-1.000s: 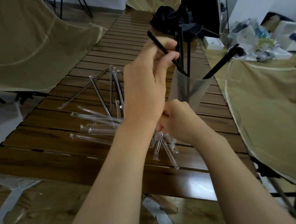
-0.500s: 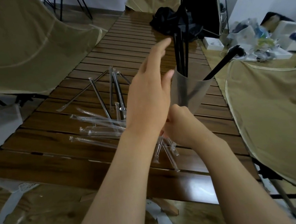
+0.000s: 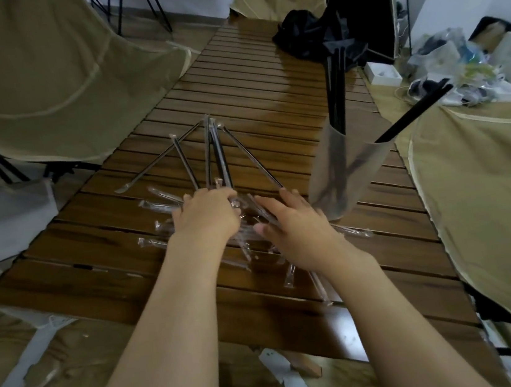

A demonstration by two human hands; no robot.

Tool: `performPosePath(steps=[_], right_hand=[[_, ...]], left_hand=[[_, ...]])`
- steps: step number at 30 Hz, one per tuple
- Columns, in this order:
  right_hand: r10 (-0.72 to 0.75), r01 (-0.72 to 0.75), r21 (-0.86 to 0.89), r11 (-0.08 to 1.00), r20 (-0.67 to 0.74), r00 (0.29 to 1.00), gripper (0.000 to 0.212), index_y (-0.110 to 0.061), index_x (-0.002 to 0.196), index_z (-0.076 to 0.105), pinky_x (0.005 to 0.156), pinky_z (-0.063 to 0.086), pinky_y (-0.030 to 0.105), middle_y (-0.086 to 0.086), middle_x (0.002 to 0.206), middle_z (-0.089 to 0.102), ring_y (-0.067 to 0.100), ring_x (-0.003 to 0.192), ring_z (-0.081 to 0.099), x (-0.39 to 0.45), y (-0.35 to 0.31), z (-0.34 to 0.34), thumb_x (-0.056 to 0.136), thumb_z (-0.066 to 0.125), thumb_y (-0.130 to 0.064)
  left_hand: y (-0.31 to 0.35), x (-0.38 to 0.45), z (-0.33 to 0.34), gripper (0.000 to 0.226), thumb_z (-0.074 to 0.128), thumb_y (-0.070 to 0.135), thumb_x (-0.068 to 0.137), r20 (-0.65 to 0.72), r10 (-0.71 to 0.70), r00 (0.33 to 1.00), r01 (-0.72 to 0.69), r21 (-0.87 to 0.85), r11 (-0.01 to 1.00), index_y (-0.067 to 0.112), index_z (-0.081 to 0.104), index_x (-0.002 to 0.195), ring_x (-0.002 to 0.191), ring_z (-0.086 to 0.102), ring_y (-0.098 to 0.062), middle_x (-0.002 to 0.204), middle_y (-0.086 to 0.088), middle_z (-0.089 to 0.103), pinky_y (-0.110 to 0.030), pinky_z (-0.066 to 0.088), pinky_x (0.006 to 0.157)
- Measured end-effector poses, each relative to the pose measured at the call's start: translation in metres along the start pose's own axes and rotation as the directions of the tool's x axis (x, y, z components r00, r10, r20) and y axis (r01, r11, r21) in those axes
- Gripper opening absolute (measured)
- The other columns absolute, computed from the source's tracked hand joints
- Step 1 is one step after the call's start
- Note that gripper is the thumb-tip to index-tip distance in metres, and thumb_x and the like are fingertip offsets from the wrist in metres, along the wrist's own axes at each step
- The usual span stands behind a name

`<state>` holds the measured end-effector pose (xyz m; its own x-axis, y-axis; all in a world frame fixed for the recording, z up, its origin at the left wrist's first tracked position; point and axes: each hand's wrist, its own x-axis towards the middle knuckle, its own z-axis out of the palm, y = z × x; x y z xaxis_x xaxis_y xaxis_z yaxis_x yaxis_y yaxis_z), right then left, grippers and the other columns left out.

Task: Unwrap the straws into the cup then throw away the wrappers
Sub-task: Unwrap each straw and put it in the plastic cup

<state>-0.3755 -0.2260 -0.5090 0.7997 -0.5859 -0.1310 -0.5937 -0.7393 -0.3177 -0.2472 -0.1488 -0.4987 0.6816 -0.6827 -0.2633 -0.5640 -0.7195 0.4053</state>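
Left hand [image 3: 206, 214]: lying knuckles-up on the wrappers [image 3: 160, 217], left of the cup [image 3: 347, 170]; its fingers [image 3: 227, 197] are curling down into the pile, but whether they are gripping a straw, I cannot tell.
Right hand [image 3: 295, 225]: resting on the pile just left of the cup's base, not touching the cup; its fingers [image 3: 268, 201] are lying straight and spread apart, the tips on the wrapped straws [image 3: 214, 151].
Cup: standing upright on the tabletop [image 3: 266, 88], translucent and tall, right of both hands.
Black straws [image 3: 335, 85]: several are standing bunched in the cup against its far rim; 1 more [image 3: 414, 114] is leaning out over the cup's right rim, pointing up and right.
Wrapped straws: about 5 are fanning out on the tabletop left of the cup, their near ends meeting under the hands.
Wrappers: clear sleeves are lying scattered left of the cup and in front of it, under and around both hands; a few [image 3: 291, 274] are reaching toward the tabletop's near edge.
Black bag [image 3: 305, 35]: sitting crumpled on the tabletop beyond the cup.
Fabric chair [image 3: 491, 194]: standing right of the cup, beside the tabletop.
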Motion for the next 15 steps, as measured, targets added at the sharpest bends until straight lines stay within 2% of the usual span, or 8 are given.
performPosePath(steps=[2, 6, 9, 12, 15], right_hand=[[0.028, -0.028, 0.004, 1.000, 0.016, 0.999, 0.059, -0.035, 0.150, 0.013, 0.116, 0.010, 0.048, 0.006, 0.160, 0.007, 0.025, 0.148, -0.001, 0.004, 0.001, 0.004, 0.098, 0.037, -0.049], [0.079, -0.079, -0.003, 0.997, 0.028, 0.996, 0.063, -0.032, 0.152, 0.008, 0.117, 0.008, 0.048, 0.011, 0.160, -0.002, 0.029, 0.147, -0.006, 0.010, 0.002, 0.011, 0.097, 0.028, -0.057], [0.094, -0.094, 0.002, 0.996, 0.044, 0.995, 0.063, -0.032, 0.152, 0.010, 0.117, 0.007, 0.047, 0.011, 0.160, -0.002, 0.029, 0.147, -0.006, 0.009, 0.006, 0.014, 0.097, 0.024, -0.059], [0.102, -0.102, -0.003, 0.995, -0.001, 0.995, 0.062, -0.026, 0.150, 0.020, 0.116, 0.017, 0.047, 0.009, 0.159, 0.013, 0.029, 0.146, 0.010, 0.009, 0.008, 0.014, 0.097, 0.026, -0.057], [0.089, -0.088, 0.015, 0.996, -0.086, 0.992, 0.061, -0.014, 0.143, 0.038, 0.107, 0.037, 0.044, 0.007, 0.146, 0.034, 0.027, 0.131, 0.038, 0.010, 0.008, 0.011, 0.097, 0.032, -0.055]], left_hand=[[0.000, 0.000, 0.001, 0.049, 0.051, 0.036, 0.099, 0.045, -0.011, 0.999, 0.009, 0.036, 0.999, 0.039, 0.037, 0.145, 0.147, 0.020, -0.034, 0.157, -0.006, 0.030, -0.055, 0.021, 0.115], [0.002, 0.001, -0.002, 0.045, 0.051, 0.038, 0.099, -0.006, -0.017, 1.000, 0.017, 0.042, 0.999, 0.037, 0.043, 0.142, 0.136, 0.039, -0.030, 0.148, -0.005, 0.043, -0.050, 0.029, 0.110], [0.005, 0.000, -0.004, 0.044, 0.053, 0.037, 0.098, -0.002, -0.022, 1.000, 0.022, 0.032, 0.999, 0.034, 0.046, 0.142, 0.134, 0.042, -0.029, 0.144, -0.004, 0.048, -0.050, 0.030, 0.110], [0.007, -0.001, -0.005, 0.041, 0.054, 0.037, 0.098, -0.001, -0.031, 1.000, 0.031, 0.032, 0.999, 0.033, 0.050, 0.138, 0.132, 0.043, -0.028, 0.141, -0.004, 0.051, -0.049, 0.029, 0.110], [0.006, -0.001, -0.007, 0.036, 0.054, 0.038, 0.097, -0.010, -0.033, 0.999, 0.033, -0.001, 0.999, 0.033, 0.055, 0.133, 0.129, 0.046, -0.028, 0.137, -0.003, 0.055, -0.048, 0.030, 0.109]])
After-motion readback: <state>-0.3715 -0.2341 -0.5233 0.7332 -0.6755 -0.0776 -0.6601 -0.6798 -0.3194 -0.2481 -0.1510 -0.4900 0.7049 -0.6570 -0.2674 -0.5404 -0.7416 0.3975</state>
